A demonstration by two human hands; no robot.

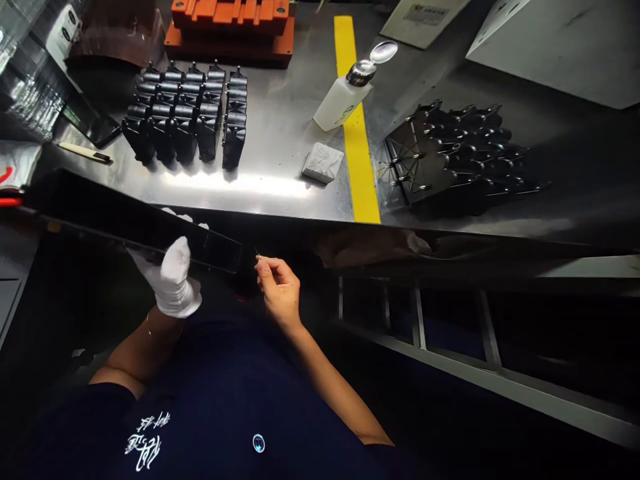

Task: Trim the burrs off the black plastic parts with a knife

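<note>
My left hand [175, 277], in a white glove, grips a long black glossy part [130, 217] from below, with the thumb on its near side and fingertips showing along the far edge. The part lies tilted in front of the table edge, its right end lower. At that right end my bare right hand [280, 287] has thumb and forefinger pinched together. Something small and thin shows at the fingertips, too small to name. On the table beyond, several black moulded parts [183, 113] stand in close rows.
A white pump bottle [343, 103] with its lid up and a pale block [323, 163] stand beside a yellow stripe [361, 153]. More black parts [465, 150] lie to the right. An orange fixture [230, 37], a brush-like tool [85, 152] and boxes [560, 50] are around. Below right runs a metal frame [490, 373].
</note>
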